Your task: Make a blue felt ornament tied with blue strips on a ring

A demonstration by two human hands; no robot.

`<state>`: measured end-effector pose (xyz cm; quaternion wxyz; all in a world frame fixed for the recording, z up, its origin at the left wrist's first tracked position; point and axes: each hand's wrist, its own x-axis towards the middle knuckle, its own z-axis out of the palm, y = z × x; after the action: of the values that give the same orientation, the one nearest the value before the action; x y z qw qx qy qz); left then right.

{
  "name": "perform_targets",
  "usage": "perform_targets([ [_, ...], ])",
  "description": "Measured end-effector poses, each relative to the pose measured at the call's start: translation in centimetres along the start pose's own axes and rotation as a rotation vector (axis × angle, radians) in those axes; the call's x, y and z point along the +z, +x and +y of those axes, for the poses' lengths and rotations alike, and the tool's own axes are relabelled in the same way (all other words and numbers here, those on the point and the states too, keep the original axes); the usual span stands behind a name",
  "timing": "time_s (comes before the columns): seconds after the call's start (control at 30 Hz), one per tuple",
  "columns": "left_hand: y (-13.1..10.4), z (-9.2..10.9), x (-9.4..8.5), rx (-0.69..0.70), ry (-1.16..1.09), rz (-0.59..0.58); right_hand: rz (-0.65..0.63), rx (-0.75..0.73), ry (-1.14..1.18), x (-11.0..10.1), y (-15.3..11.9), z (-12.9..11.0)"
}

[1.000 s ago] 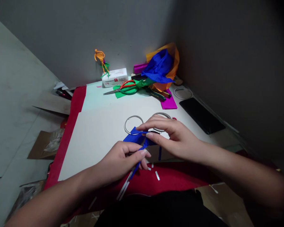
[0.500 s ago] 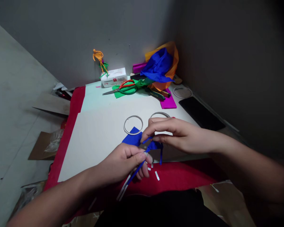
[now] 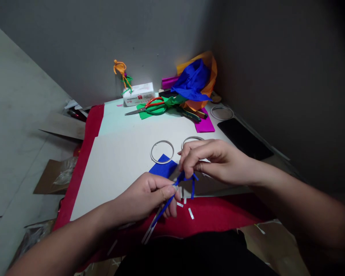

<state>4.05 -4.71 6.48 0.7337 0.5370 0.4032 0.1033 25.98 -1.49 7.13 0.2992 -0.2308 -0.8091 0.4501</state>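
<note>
A small wire figure (image 3: 164, 206) wrapped in blue crepe paper is held between my two hands, with two bare white wire ends pointing down toward me. My left hand (image 3: 156, 195) pinches it between thumb and forefinger at its middle. Closed on the upper blue part is my right hand (image 3: 208, 159), whose fingers hide some of it. One thin blue limb (image 3: 193, 188) hangs below the right fingers. Behind the hands, a blue paper piece (image 3: 163, 167) lies flat, partly under a wire ring (image 3: 162, 152). A second wire ring (image 3: 193, 138) is half hidden by my right hand.
Scissors (image 3: 149, 107) with red and green handles, pliers (image 3: 189, 114) and crumpled colored paper (image 3: 194, 78) lie at the back. An orange figure (image 3: 120, 69) stands on a white box (image 3: 139, 94). A black phone (image 3: 244, 138) lies right. White scraps (image 3: 191, 213) dot the red cloth (image 3: 224, 211).
My right fingers have shifted slightly right and curled down over the upper part of the blue figure. The left hand keeps its pinch in nearly the same place.
</note>
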Motion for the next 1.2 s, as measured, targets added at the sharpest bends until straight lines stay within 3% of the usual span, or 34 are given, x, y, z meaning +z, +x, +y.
perform_targets([
  [0.13,-0.1,0.3,0.1,0.043,0.121,0.103,0.072,0.016,0.007,0.0,-0.3,-0.4],
  [0.33,0.0,-0.2,0.1,0.123,0.313,0.226,0.304,-0.006,-0.251,1.2,-0.4,-1.5],
  [0.57,0.0,-0.7,-0.2,0.318,0.581,0.306,0.352,0.056,-0.379,3.2,-0.3,-1.7],
  [0.8,0.0,-1.0,-0.3,0.264,0.529,0.315,0.407,0.044,-0.255,3.4,-0.6,-1.4],
  [1.2,-0.1,-0.8,-0.4,0.269,0.412,0.303,0.337,0.037,-0.051,2.5,-0.4,-1.4],
])
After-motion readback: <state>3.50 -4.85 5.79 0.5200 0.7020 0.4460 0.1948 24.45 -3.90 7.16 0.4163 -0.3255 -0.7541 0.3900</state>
